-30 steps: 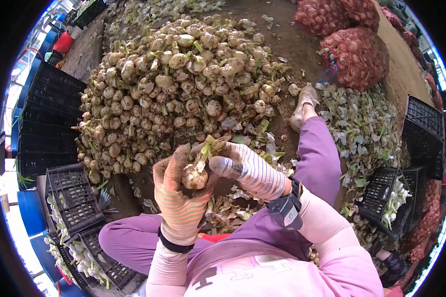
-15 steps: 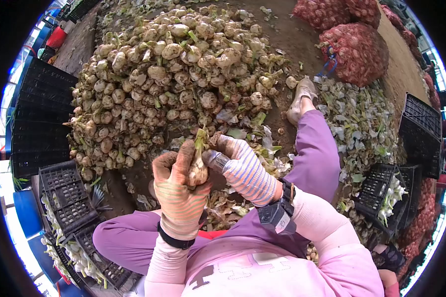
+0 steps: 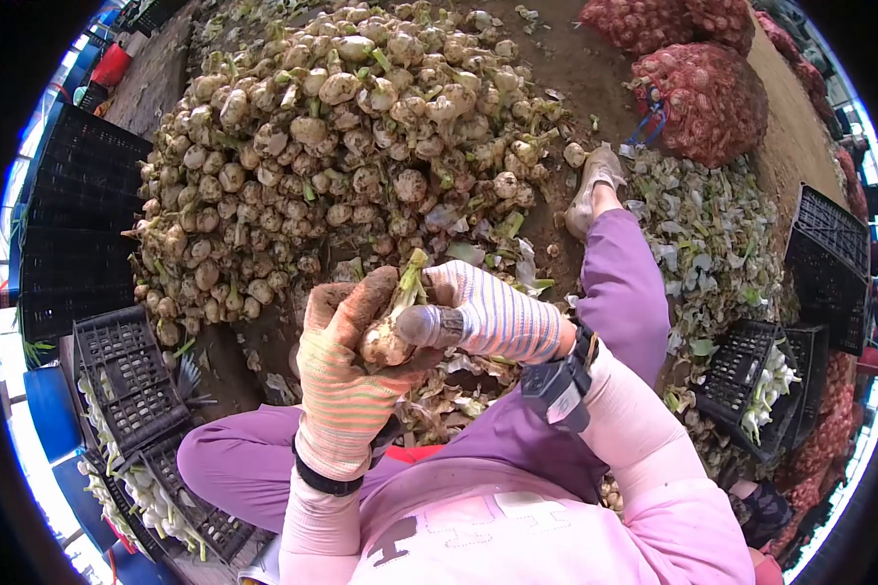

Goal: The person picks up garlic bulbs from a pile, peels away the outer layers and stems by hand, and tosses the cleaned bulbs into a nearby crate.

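Observation:
A garlic bulb (image 3: 382,341) with a short green stem is held between both hands, its stem pointing up and to the right. Cupped around it from the left and below is my left hand (image 3: 346,375), in a dirt-stained orange-striped glove. My right hand (image 3: 498,317), in a blue-striped glove, presses its dark-covered thumb against the bulb's upper right side, its other fingers curled behind the stem. Just beyond the hands rises a large pile of similar soil-marked bulbs (image 3: 307,132). Loose peelings (image 3: 449,390) lie beneath my hands.
Black crates (image 3: 132,375) with pale trimmed stalks stand at the left, and another crate (image 3: 741,366) is at the right. Filled red mesh sacks (image 3: 702,107) sit at the upper right. Peelings (image 3: 702,234) cover the ground beyond my outstretched leg (image 3: 624,292).
The bulb has tilted, its stem leaning further right. My right hand has turned more level and its thumb has moved across onto the bulb's face.

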The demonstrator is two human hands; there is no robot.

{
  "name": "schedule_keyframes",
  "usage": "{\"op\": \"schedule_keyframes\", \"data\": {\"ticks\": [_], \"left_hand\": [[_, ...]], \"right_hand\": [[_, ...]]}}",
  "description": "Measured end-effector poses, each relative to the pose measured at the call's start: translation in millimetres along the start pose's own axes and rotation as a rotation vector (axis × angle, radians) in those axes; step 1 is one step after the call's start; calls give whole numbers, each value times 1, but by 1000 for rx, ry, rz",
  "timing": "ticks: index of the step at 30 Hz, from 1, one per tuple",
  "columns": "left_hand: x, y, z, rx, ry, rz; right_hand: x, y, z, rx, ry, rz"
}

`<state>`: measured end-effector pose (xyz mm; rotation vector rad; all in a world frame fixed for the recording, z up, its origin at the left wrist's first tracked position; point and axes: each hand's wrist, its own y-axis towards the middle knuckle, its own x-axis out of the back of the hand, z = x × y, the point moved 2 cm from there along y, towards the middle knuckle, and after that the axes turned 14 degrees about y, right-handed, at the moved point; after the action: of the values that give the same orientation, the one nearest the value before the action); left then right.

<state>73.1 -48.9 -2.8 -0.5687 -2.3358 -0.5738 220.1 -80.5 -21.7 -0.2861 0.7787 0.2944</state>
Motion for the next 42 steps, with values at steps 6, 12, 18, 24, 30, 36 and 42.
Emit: {"op": "schedule_keyframes", "data": {"ticks": [6, 12, 18, 24, 30, 36, 42], "left_hand": [[3, -1, -3, 132, -172, 67], [5, 0, -2, 83, -91, 49], [3, 0, -3, 79, -77, 54], [5, -1, -4, 151, -238, 131], [14, -1, -5, 515, -675, 325], [12, 1, -5, 554, -716, 210], [15, -1, -1, 105, -85, -145]], "right_hand": [[-4, 0, 2, 2, -15, 47], [3, 0, 6, 36, -251, 114], [-2, 0, 1, -37, 42, 114], [2, -3, 0, -44, 25, 172], [-2, -6, 6, -27, -65, 201], [-5, 3, -5, 217, 172, 210], [-11, -3, 2, 116, 183, -3]]}}
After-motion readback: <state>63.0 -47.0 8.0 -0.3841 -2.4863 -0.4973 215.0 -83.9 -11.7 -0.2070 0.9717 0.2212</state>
